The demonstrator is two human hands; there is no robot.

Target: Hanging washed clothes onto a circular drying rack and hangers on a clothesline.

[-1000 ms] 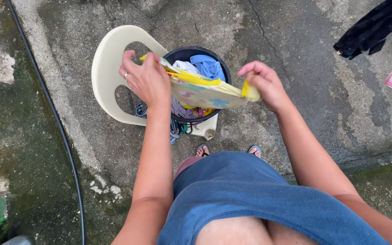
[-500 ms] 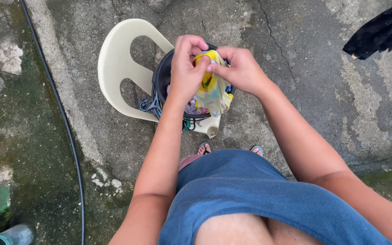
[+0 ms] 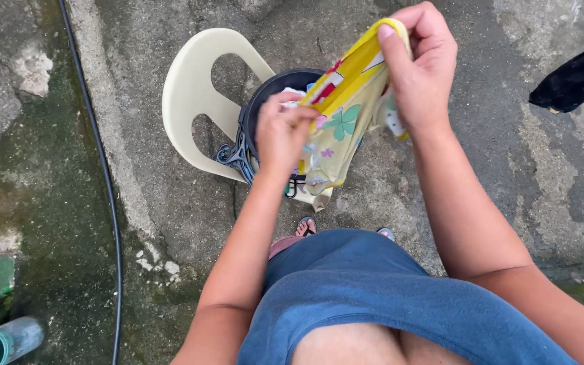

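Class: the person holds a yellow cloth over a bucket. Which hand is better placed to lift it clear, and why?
Probably the right hand: it grips the cloth at its top edge, highest above the bucket. The left hand pinches it lower, at mid-height.

Black cloth (image 3: pixel 579 78) cut off right.

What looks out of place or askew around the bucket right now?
A plastic cup lies tipped on its side on the wet ground at lower left. Straps hang over the rim of the dark bucket on the chair. Nothing looks spilled.
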